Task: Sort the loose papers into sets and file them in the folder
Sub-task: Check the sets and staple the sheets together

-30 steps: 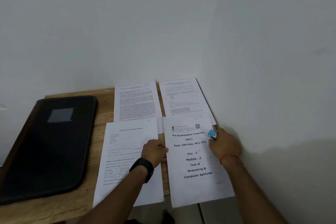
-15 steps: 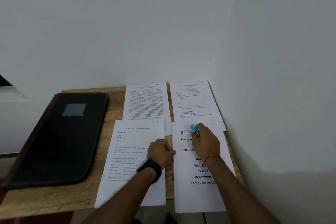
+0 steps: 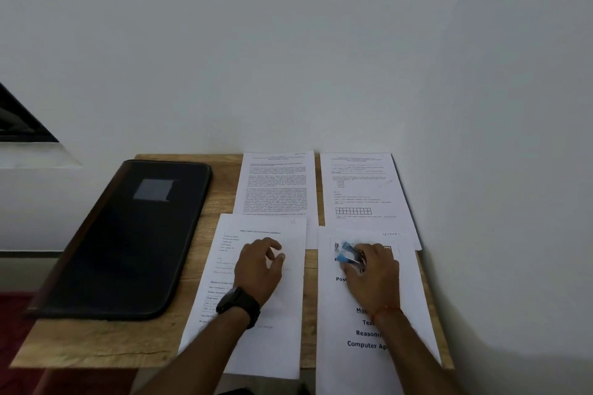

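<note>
Plain white walls met in a corner behind a small wooden worktop, w/ a dark window edge at far left. Black folder lay closed on the worktop's left half, slightly angled, a grey label patch on its cover.

Four paper sets sat to the right of the folder in a 2x2 layout. Back left: dense-text sheet. Back right: question sheet w/ a row of small boxes printed on it, its right edge near the wall. Front left: form sheet, top edge overlapping the bottom of the dense-text sheet, front end hanging past the worktop edge. Front right: cover sheet in large bold print, partly readable as "Reasoning" and "Computer Ap…", also overhanging the front edge and overlapping the question sheet above it.

Left hand, black watch on the wrist, rested palm-down on the form sheet, fingers loosely curled, gripping nothing. Right hand, orange thread at the wrist, was over the upper part of the cover sheet, fingers pinched round a small blue object, prob. a stapler or clip, too blurred to say which. It sat at the printed logo near the sheet's top left.
</note>
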